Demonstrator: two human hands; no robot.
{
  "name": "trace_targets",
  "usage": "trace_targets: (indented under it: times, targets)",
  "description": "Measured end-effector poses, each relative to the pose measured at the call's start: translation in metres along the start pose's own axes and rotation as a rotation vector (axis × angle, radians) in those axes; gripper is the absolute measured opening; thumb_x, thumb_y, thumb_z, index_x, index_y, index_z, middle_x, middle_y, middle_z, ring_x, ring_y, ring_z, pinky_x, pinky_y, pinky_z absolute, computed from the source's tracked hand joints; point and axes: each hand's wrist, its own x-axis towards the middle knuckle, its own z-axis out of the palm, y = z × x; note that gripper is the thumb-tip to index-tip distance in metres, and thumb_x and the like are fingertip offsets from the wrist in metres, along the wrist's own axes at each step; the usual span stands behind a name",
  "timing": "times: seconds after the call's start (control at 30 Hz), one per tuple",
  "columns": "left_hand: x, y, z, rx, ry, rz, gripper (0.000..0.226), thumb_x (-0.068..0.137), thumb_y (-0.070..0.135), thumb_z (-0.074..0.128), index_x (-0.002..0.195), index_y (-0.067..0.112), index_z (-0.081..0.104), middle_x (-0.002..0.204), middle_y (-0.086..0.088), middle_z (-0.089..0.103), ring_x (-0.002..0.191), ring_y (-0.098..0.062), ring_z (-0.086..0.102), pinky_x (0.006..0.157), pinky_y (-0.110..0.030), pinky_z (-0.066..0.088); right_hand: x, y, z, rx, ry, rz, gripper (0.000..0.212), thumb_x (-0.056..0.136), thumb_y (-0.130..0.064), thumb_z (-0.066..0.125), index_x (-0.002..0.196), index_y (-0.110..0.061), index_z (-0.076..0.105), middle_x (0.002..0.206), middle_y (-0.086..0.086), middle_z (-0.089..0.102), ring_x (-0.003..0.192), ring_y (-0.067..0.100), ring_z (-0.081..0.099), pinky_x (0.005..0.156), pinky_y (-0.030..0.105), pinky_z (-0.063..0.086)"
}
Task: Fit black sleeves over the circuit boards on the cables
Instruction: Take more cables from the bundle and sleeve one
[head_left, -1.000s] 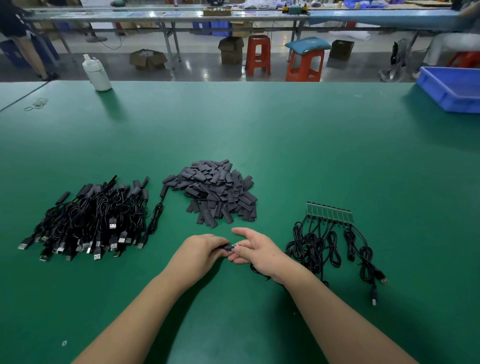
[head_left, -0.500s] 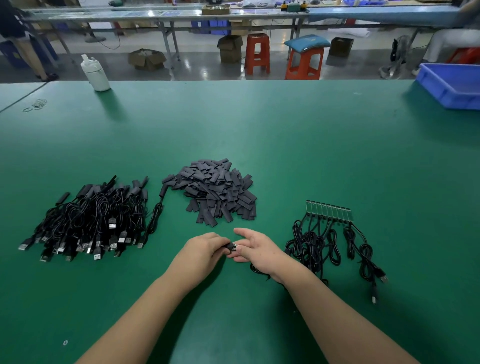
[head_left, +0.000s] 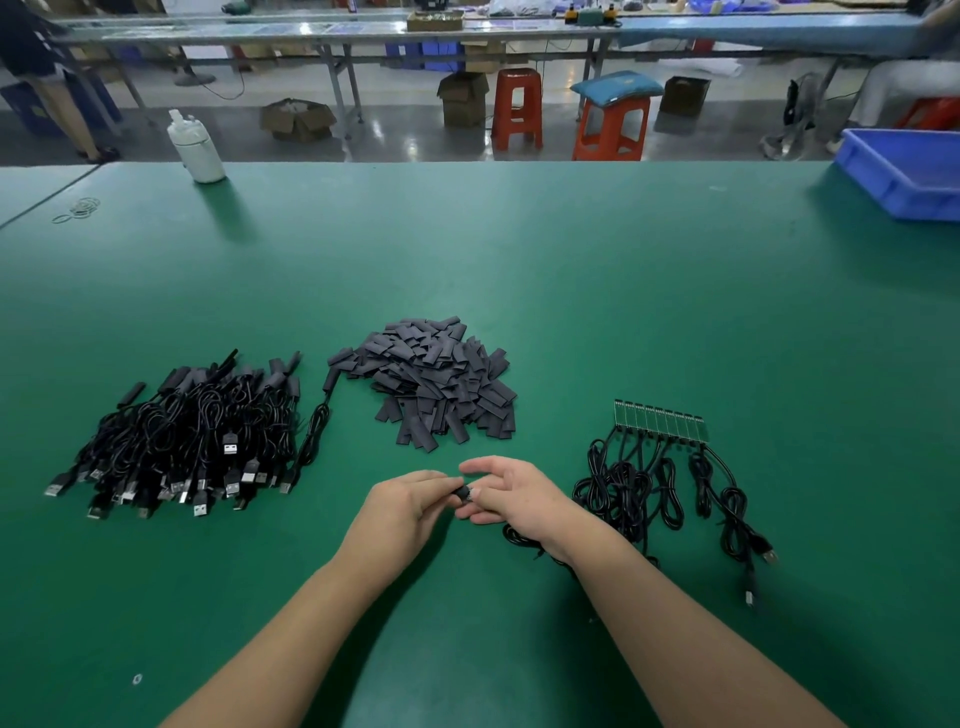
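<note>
Fingertips (head_left: 470, 512) of both hands pinch one sleeve (head_left: 462, 493) over its board; skewed, I think it could jam or slip.

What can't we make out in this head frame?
- Black sleeve and circuit board between left hand and right hand: fingers cover most; how far on, unclear.
- Cable from that board: runs under the right wrist.
- Pile of finished cables: tangled, count unreadable.
- Blue bin: cut by right edge, contents unseen.
</note>
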Motion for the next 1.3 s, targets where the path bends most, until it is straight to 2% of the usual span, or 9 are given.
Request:
trace_targets:
  times: [0.1,0.2,0.37,0.47,0.7,0.97,1.1,1.2,1.3]
  targets:
    - [-0.001,-0.002,0.003,-0.016,0.009,-0.028,0.022,0.086,0.006,0.073,0.107,0.012,0.077,0.097,0.005,0.074,0.084,-0.006,0.068,0.082,-0.009,0.047,0.000,0.000,0.000,-0.014,0.004,-0.002,0.037,0.099,-0.001,0.050,0.136,-0.009,0.051,0.101,0.012,0.074,0.100,0.022,0.072,0.087,0.027,0.057]
    - [-0.001,-0.007,0.003,-0.059,-0.015,-0.074,0.022,0.086,0.011,0.074,0.106,0.018,0.077,0.097,0.009,0.073,0.086,-0.001,0.065,0.083,-0.013,0.048,0.000,0.000,0.000,-0.049,-0.005,0.002,0.038,0.098,0.002,0.048,0.135,-0.009,0.051,0.106,0.015,0.073,0.097,0.019,0.072,0.088,0.026,0.057]
    - [0.001,-0.014,-0.001,-0.023,-0.213,-0.080,0.020,0.089,0.025,0.070,0.109,0.027,0.071,0.091,0.008,0.069,0.084,-0.005,0.061,0.081,-0.024,0.049,-0.001,-0.001,0.000,-0.135,-0.049,0.008,0.040,0.101,-0.003,0.050,0.140,-0.010,0.047,0.097,0.003,0.071,0.092,0.012,0.070,0.088,0.023,0.056]
    - [0.002,-0.014,-0.001,0.014,-0.194,-0.068,0.020,0.091,0.025,0.069,0.110,0.024,0.072,0.094,0.007,0.069,0.085,-0.007,0.062,0.082,-0.026,0.049,-0.001,-0.002,-0.001,-0.141,-0.049,0.005,0.039,0.101,-0.004,0.049,0.140,-0.009,0.047,0.099,0.004,0.071,0.093,0.013,0.071,0.088,0.023,0.056]
    - [-0.001,-0.011,-0.002,-0.019,-0.102,-0.106,0.018,0.090,0.019,0.071,0.107,0.021,0.076,0.093,0.009,0.072,0.084,-0.003,0.063,0.081,-0.018,0.049,0.000,-0.001,-0.002,-0.145,-0.048,0.014,0.036,0.101,-0.003,0.050,0.137,-0.008,0.049,0.103,0.007,0.072,0.096,0.016,0.072,0.087,0.024,0.057]
    - [-0.001,-0.006,0.000,0.073,-0.081,-0.044,0.020,0.094,0.017,0.065,0.111,0.018,0.074,0.098,0.010,0.071,0.085,-0.006,0.065,0.079,-0.024,0.052,0.003,0.001,-0.002,-0.149,-0.034,0.032,0.037,0.101,-0.003,0.050,0.138,-0.006,0.048,0.103,0.008,0.072,0.093,0.013,0.073,0.085,0.023,0.057]
    - [0.001,-0.003,0.004,0.150,-0.144,0.012,0.022,0.092,0.015,0.065,0.113,0.017,0.072,0.099,0.002,0.071,0.084,-0.017,0.068,0.075,-0.031,0.055,0.004,0.003,-0.001,-0.153,-0.025,0.037,0.040,0.101,-0.001,0.050,0.140,-0.003,0.046,0.104,0.010,0.071,0.092,0.015,0.072,0.087,0.025,0.057]
    - [0.005,-0.002,0.005,0.223,-0.182,0.019,0.024,0.092,0.015,0.064,0.115,0.016,0.070,0.099,-0.001,0.071,0.084,-0.024,0.068,0.073,-0.035,0.055,0.004,0.003,-0.001,-0.157,-0.025,0.037,0.042,0.102,0.001,0.046,0.143,-0.002,0.043,0.110,0.013,0.068,0.092,0.017,0.071,0.089,0.026,0.057]
    - [0.006,0.002,0.007,0.292,-0.254,0.007,0.026,0.094,0.019,0.059,0.118,0.017,0.066,0.102,-0.003,0.068,0.087,-0.027,0.066,0.075,-0.037,0.053,0.003,0.003,-0.002,-0.165,-0.031,0.038,0.048,0.102,0.004,0.040,0.150,-0.003,0.035,0.131,0.021,0.059,0.099,0.020,0.068,0.092,0.025,0.055]
